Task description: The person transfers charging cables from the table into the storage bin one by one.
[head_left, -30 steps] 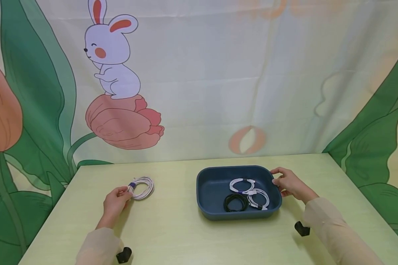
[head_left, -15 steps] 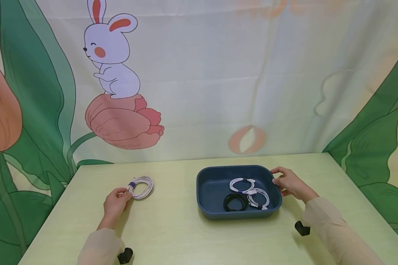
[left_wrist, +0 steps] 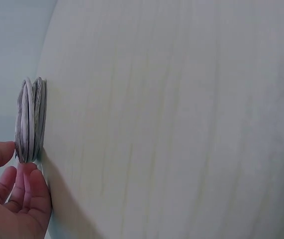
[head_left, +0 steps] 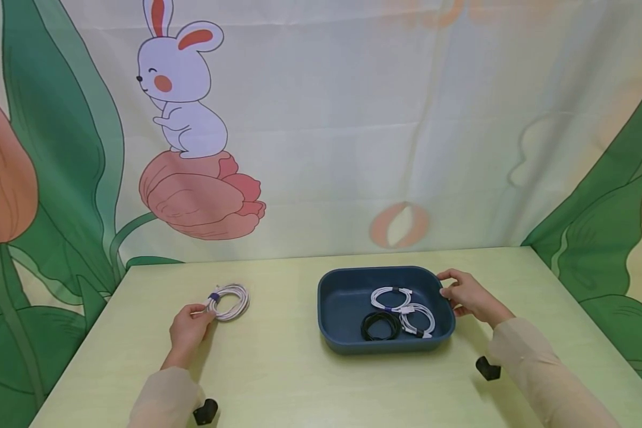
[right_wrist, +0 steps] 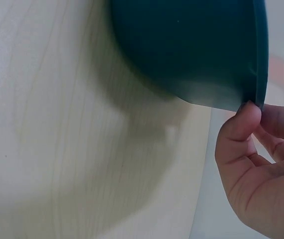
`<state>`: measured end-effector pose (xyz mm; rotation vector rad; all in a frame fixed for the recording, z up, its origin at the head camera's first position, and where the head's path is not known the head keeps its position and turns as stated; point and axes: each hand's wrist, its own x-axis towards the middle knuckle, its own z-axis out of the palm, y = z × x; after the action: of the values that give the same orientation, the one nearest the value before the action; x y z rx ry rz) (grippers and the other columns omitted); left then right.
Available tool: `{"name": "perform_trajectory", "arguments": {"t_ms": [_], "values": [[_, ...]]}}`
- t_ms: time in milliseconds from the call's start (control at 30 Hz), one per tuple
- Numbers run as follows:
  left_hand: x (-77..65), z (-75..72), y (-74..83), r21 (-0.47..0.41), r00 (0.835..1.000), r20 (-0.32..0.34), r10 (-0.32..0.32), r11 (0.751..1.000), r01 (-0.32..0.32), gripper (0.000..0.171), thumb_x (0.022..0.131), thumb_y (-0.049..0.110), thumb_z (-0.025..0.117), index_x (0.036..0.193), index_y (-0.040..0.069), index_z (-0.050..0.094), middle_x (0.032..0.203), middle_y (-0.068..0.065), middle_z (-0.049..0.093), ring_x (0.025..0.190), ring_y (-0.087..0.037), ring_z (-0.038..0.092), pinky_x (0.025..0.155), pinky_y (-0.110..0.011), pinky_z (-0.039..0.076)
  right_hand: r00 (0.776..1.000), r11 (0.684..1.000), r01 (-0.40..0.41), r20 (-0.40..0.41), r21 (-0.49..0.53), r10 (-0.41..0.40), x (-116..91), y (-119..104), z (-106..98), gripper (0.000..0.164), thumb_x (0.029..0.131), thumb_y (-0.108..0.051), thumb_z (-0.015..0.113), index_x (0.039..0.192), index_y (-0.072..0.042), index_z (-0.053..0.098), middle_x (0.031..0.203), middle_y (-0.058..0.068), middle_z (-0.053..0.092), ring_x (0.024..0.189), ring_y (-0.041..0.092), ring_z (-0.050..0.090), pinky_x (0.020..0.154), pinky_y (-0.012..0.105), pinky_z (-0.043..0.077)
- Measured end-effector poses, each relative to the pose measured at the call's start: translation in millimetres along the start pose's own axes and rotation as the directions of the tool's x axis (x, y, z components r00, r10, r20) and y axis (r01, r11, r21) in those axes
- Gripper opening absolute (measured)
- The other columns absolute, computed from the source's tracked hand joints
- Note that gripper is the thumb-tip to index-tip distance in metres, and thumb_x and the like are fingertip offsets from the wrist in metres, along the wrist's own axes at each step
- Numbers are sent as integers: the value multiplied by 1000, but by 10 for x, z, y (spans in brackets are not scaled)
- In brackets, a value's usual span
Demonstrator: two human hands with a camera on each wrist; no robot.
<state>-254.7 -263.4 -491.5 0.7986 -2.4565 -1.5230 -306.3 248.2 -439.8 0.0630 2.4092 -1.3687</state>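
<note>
A coiled white cable (head_left: 235,303) with a dark blue tie lies on the left part of the table. My left hand (head_left: 188,333) pinches its near-left edge between thumb and fingers; the left wrist view shows the coil (left_wrist: 31,119) edge-on at the fingertips. To the right stands a dark blue bin (head_left: 342,345). Its right rim is pinched by my right hand (head_left: 473,299), with the thumb pressing the outer wall in the right wrist view. Inside the bin lie two white coiled cables, one farther back (head_left: 390,291) and one to its right (head_left: 430,318), plus a black coiled cable (head_left: 365,326).
The pale wooden table (head_left: 278,380) reaches back to a printed curtain (head_left: 321,148) with a rabbit and flowers. Small black pieces hang at the left sleeve (head_left: 163,398) and right sleeve (head_left: 535,362). Table surface separates the single coil from the bin.
Both hands keep their holds, and the coil and bin stay in place. The left forearm and its black piece have shifted very slightly right.
</note>
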Motion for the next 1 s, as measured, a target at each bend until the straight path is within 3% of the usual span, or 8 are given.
{"name": "perform_trajectory", "arguments": {"t_ms": [167,367,800,1000], "values": [[-7,10,-2,10,1000,-2,-9,1000,9,33,81,19,58,106,-1,50,76,-4,60,51,-5,47,49,-20,40,1000,1000,-3,-1,-2,3,4,1,-3,41,90,-8,43,129,-4,32,84,10,51,59,17,48,50,25,45],[-14,36,11,-44,999,19,-33,998,34,33,81,20,58,106,-2,49,64,5,54,50,-6,48,48,-20,43,1000,1000,-7,-2,-8,7,8,0,-7,41,90,-8,43,129,-4,32,83,9,51,59,17,48,50,26,44],[-45,73,9,-44,998,-25,-64,997,63,33,81,21,58,104,-1,50,72,0,53,50,-6,47,47,-19,42,1000,1000,4,0,-2,-4,2,9,-1,41,90,-8,43,129,-4,32,84,9,50,59,16,48,50,25,44],[-68,87,31,-22,996,-55,-75,997,74,34,79,24,59,101,-1,52,66,2,53,47,-5,47,46,-19,41,1000,1000,3,-1,-2,-3,2,6,0,40,90,-7,43,128,-4,32,83,9,50,58,16,48,50,25,44]]}}
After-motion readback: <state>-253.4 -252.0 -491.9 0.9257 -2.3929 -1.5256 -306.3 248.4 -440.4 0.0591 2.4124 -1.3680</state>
